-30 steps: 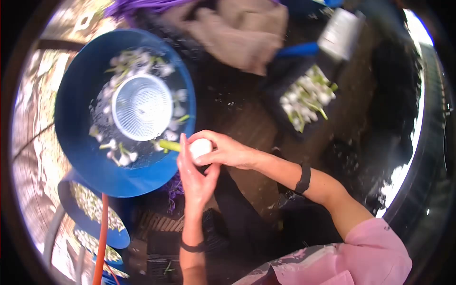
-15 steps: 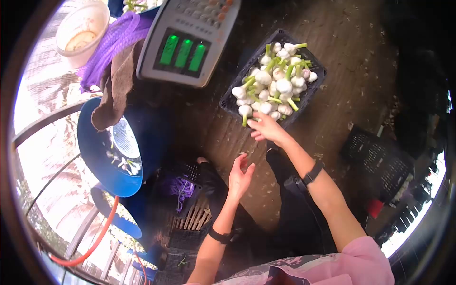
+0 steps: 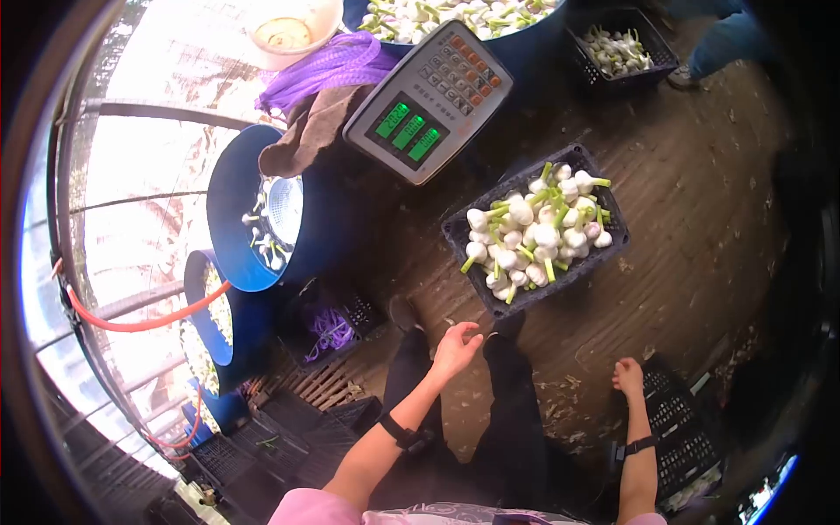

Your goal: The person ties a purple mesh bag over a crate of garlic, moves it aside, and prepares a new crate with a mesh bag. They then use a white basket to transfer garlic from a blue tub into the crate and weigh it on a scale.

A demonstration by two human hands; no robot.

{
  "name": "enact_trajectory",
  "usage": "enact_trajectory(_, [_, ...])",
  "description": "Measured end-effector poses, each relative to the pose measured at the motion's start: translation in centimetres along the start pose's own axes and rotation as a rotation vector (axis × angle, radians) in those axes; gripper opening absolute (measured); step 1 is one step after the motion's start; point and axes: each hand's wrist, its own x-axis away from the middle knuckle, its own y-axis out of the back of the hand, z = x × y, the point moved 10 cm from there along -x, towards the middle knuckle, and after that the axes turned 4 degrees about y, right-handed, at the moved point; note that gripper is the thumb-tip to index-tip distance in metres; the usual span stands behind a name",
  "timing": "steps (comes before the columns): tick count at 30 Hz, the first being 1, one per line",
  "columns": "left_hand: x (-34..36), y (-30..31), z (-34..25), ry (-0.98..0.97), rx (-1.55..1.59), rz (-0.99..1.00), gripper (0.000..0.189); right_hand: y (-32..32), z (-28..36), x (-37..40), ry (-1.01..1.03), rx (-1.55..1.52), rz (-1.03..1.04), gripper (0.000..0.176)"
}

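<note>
A black crate (image 3: 626, 229) heaped with garlic bulbs (image 3: 547, 234) with short green stems stands on the floor ahead. My left hand (image 3: 458, 350) hovers just below the crate's near side, in front of my legs, fingers loosely bent and holding nothing. Off to the right, my right hand (image 3: 627, 378) is beside a second dark slatted crate (image 3: 678, 429). Its fingers are loosely curled but apart, with nothing visible in them. Beyond the garlic crate, at the upper left, a weighing scale display (image 3: 429, 101) shows lit green digits.
A large blue tub (image 3: 534, 31) of garlic and a smaller garlic crate (image 3: 661, 66) stand at the back, near another person's leg (image 3: 726, 48). Blue tubs (image 3: 229, 210) line the left. Purple netting (image 3: 337, 66) drapes beside the scale; purple strands (image 3: 331, 332) fill a low crate.
My right hand has left the garlic crate's near edge and swung right toward the slatted crate. My left hand stays before my legs. The view has shifted, showing more of the back.
</note>
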Motion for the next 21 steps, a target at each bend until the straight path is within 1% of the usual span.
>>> enact_trajectory(1, [-0.1,-0.3,-0.4,-0.011,-0.022,0.009,0.035,0.9,-0.3,0.5,0.004,0.01,-0.003,0.015])
enact_trajectory(3, [-0.1,-0.7,-0.9,-0.021,-0.038,0.016,0.035,1.9,-1.5,1.3,-0.107,-0.04,0.014,0.019])
enact_trajectory(5, [-0.1,-0.6,-0.7,0.02,-0.014,0.028,0.035,2.2,-1.0,1.4,-0.099,-0.008,0.022,0.019])
enact_trajectory(7, [-0.7,-0.3,0.2,0.02,-0.002,0.017,0.035,2.0,-0.4,1.0,-0.097,0.025,0.031,0.018])
enact_trajectory(10, [-2.1,0.4,2.2,0.039,0.012,-0.012,0.035,1.0,3.3,-0.3,-0.062,0.086,0.041,0.018])
enact_trajectory(14, [-3.8,1.8,5.6,0.077,0.037,-0.058,0.035,-0.9,10.0,-3.1,0.147,0.137,0.017,0.022])
enact_trajectory(16, [-4.7,2.1,7.3,0.102,0.057,-0.044,0.032,-2.1,13.8,-3.5,0.164,0.146,0.005,0.024])
enact_trajectory(18, [-5.3,2.4,8.6,0.103,0.138,-0.067,0.031,-2.5,16.7,-5.6,0.425,0.292,-0.052,0.026])
enact_trajectory(19, [-5.7,2.7,9.1,0.103,0.215,-0.115,0.033,-2.0,19.7,-5.3,0.524,0.341,-0.141,0.028])
enact_trajectory(20, [-6.3,2.8,9.5,0.107,0.295,-0.158,0.035,-1.3,22.1,-5.4,0.52,0.269,-0.186,0.028])
enact_trajectory(21, [-6.8,2.5,9.5,0.151,0.342,-0.157,0.039,-0.4,24.5,-5.7,0.561,0.219,-0.257,0.029])
